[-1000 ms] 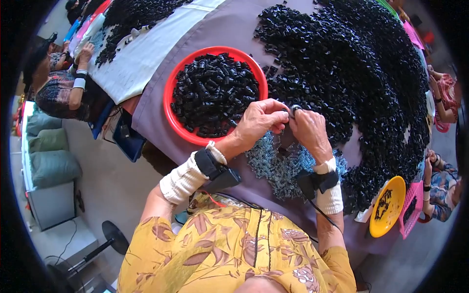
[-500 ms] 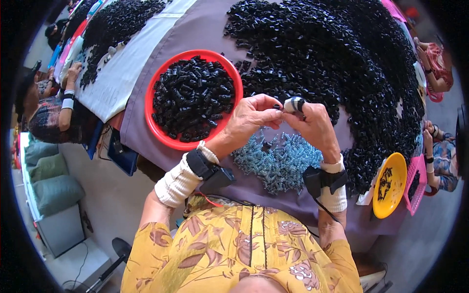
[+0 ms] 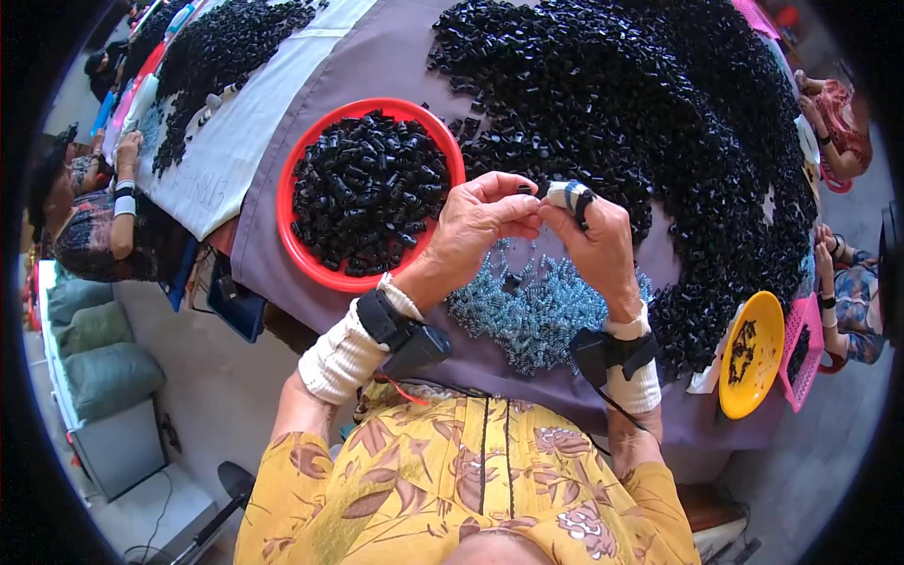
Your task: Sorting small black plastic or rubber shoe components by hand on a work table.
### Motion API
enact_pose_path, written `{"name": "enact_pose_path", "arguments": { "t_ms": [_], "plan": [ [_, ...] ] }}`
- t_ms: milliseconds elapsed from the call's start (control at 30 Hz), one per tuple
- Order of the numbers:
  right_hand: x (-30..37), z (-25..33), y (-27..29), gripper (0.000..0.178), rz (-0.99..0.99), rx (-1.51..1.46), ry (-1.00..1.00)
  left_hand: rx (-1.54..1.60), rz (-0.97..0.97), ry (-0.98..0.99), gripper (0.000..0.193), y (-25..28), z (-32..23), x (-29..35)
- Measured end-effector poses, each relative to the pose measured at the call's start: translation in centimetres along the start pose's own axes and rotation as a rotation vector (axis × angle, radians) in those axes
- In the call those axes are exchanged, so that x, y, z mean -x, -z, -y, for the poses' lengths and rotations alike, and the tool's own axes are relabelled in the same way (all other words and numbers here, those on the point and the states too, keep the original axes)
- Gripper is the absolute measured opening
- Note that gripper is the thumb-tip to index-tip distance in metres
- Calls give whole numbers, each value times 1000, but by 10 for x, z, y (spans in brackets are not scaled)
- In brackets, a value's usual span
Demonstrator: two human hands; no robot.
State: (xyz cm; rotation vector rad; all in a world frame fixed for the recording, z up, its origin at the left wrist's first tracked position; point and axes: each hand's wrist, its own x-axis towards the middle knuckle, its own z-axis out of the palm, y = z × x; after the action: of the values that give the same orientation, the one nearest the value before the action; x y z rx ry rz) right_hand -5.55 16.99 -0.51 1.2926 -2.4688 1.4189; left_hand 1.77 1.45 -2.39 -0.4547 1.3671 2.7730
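Observation:
My left hand [image 3: 463, 229] is closed in a pinch on a small black plastic piece [image 3: 527, 189], held between thumb and forefinger. Almost touching it, my right hand [image 3: 603, 247] is also closed, its thumb against a forefinger wrapped in striped cloth. What those right fingertips hold, if anything, is too small to make out. Below both hands lies a heap of small light-blue metal springs [image 3: 527, 315] on the mauve tablecloth [image 3: 268, 254]. To the left, a red basin [image 3: 288, 212] is filled with black plastic parts [image 3: 372, 193].
A large pile of black pieces [image 3: 584, 104] covers the far and right table. A yellow plate [image 3: 767, 377] and a pink basket [image 3: 805, 325] stand at the right edge. Other people work at the left, with a co-worker's hand [image 3: 130, 146] there, and at the right.
My right hand has shifted slightly left, with its wrist lower. My left fingertips have risen a little, and the black piece is still in them.

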Motion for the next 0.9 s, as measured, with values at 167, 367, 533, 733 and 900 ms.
{"name": "enact_pose_path", "arguments": {
  "t_ms": [167,367,533,733,900],
  "plan": [
    [-2,6,3,12,-104,-75,-81,-136,10,-76,24,0,-3,4],
    [-10,8,8,11,-48,54,-4,-419,17,-178,27,-3,-4,3],
    [-20,9,12,16,36,176,112,-668,8,-332,23,-2,-7,-2],
    [-39,11,15,20,137,259,124,-744,2,-391,20,-2,-19,-6],
    [-46,5,14,22,75,182,144,-791,2,-436,20,-3,-27,-7]
  ]
}}
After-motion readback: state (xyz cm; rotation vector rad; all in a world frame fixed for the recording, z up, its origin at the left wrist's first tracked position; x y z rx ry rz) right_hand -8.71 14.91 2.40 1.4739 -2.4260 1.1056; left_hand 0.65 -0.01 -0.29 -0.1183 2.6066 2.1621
